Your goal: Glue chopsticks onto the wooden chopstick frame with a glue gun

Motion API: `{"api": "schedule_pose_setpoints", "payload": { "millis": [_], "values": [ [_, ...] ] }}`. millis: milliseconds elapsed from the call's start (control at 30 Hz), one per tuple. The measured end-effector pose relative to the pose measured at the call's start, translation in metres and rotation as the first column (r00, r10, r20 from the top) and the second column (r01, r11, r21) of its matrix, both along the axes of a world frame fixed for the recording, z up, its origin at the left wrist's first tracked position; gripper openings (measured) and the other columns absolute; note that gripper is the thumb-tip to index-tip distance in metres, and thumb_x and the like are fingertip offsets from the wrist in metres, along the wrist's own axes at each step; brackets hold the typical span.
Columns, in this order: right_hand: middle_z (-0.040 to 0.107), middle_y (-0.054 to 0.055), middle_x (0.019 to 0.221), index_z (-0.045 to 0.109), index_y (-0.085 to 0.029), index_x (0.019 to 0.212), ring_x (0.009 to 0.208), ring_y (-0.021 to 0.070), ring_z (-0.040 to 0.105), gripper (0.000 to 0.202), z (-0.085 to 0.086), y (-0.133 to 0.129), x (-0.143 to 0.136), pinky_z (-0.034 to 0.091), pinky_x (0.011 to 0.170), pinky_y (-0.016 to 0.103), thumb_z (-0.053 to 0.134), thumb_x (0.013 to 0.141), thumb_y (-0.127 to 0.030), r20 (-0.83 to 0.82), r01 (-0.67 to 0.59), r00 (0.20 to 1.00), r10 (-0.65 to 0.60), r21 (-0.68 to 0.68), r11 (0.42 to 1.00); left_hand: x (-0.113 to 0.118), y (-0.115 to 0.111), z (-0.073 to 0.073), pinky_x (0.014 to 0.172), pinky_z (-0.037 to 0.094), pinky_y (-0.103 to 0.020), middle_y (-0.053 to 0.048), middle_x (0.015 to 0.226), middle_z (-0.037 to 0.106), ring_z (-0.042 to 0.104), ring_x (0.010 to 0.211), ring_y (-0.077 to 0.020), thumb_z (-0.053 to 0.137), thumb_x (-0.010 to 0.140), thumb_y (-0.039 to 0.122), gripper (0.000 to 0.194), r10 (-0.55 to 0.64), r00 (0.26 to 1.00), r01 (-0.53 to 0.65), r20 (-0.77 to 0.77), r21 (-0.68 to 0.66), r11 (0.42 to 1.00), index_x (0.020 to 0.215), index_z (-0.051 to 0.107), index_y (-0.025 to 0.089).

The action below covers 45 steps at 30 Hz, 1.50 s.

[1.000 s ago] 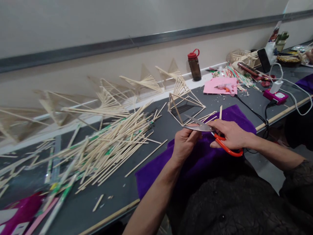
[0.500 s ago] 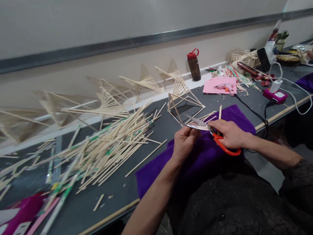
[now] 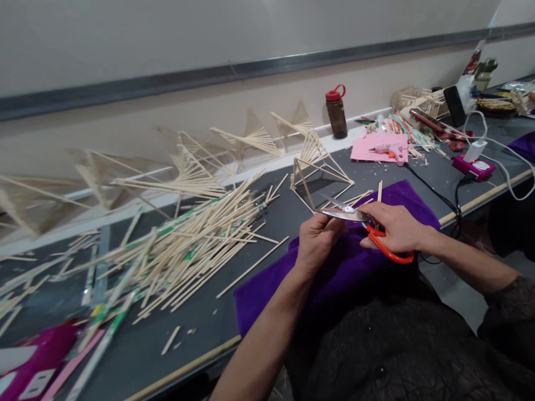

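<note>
Grey table (image 3: 204,326) by pale wall (image 3: 284,89); right hand (image 3: 393,225) clasps scissors (image 3: 349,215); left hand (image 3: 317,240) pinched closed, contents unclear.

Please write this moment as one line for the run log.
right hand: holds scissors, blades open; left hand: at the blades; glue gun: on pink sheet; red-capped bottle: upright

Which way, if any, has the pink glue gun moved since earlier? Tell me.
No, the glue gun hasn't shifted: it lies on the same part of the pink sheet.
</note>
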State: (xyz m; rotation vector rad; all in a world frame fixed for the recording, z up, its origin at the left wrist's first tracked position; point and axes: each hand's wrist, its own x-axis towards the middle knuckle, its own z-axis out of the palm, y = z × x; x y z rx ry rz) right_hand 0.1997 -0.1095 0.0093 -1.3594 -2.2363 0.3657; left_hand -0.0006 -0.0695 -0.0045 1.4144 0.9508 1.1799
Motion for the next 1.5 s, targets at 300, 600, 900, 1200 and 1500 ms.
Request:
{"api": "schedule_pose_setpoints", "payload": {
  "millis": [300, 600, 900, 1200, 1500],
  "values": [
    [0.067, 0.011, 0.111, 0.054, -0.019, 0.126, 0.088, 0.0230, 0.062, 0.057, 0.003, -0.001, 0.008, 0.049, 0.077, 0.038, 0.069, 0.080, -0.048, -0.017, -0.077, 0.997, 0.076, -0.079, 0.994, -0.004, 0.003, -0.009, 0.048, 0.035, -0.021, 0.002, 0.058, 0.058, 0.045, 0.051, -0.0097, 0.069, 0.078, 0.040, 0.023, -0.044, 0.995, 0.054, -0.091, 0.110, 0.992, 0.075, 0.073, 0.018],
    [0.070, 0.003, 0.085, 0.060, -0.020, 0.111, 0.065, 0.0141, 0.060, 0.023, -0.001, 0.002, 0.001, 0.042, 0.063, 0.025, 0.050, 0.091, -0.025, -0.089, -0.054, 0.995, 0.046, -0.095, 0.994, 0.004, -0.009, 0.002, 0.046, 0.035, -0.021, 0.003, 0.054, 0.058, 0.043, 0.047, -0.0089, 0.070, 0.078, 0.037, 0.018, -0.048, 0.983, 0.081, -0.179, 0.185, 0.979, 0.076, 0.074, 0.019],
    [0.074, 0.008, 0.107, 0.060, -0.020, 0.122, 0.089, 0.0213, 0.068, 0.037, 0.009, 0.007, 0.027, 0.049, 0.077, 0.031, 0.060, 0.087, -0.031, -0.030, 0.142, 0.990, -0.141, 0.033, 0.989, 0.001, -0.001, 0.009, 0.042, 0.031, -0.020, 0.003, 0.055, 0.059, 0.040, 0.041, -0.0063, 0.072, 0.077, 0.041, 0.024, -0.006, 1.000, 0.004, 0.013, 0.086, 0.996, 0.081, 0.072, 0.017],
    [0.068, 0.010, 0.127, 0.055, -0.023, 0.135, 0.110, 0.0279, 0.066, 0.051, 0.002, 0.007, 0.070, 0.050, 0.088, 0.039, 0.062, 0.086, -0.037, 0.215, 0.057, 0.975, -0.055, -0.005, 0.998, -0.003, 0.008, 0.013, 0.039, 0.028, -0.020, 0.003, 0.055, 0.058, 0.038, 0.040, -0.0061, 0.070, 0.078, 0.040, 0.023, 0.118, 0.993, -0.119, 0.007, 0.049, 0.992, 0.081, 0.071, 0.017],
    [0.068, 0.013, 0.119, 0.048, -0.022, 0.141, 0.101, 0.0272, 0.066, 0.052, -0.003, 0.011, 0.090, 0.050, 0.084, 0.037, 0.052, 0.093, -0.039, 0.273, 0.383, 0.891, -0.363, -0.020, 0.924, -0.003, 0.009, 0.013, 0.039, 0.028, -0.019, 0.003, 0.055, 0.058, 0.039, 0.041, -0.0060, 0.071, 0.077, 0.037, 0.021, 0.118, 0.993, -0.118, -0.004, 0.060, 0.991, 0.080, 0.071, 0.017]
  ]
}}
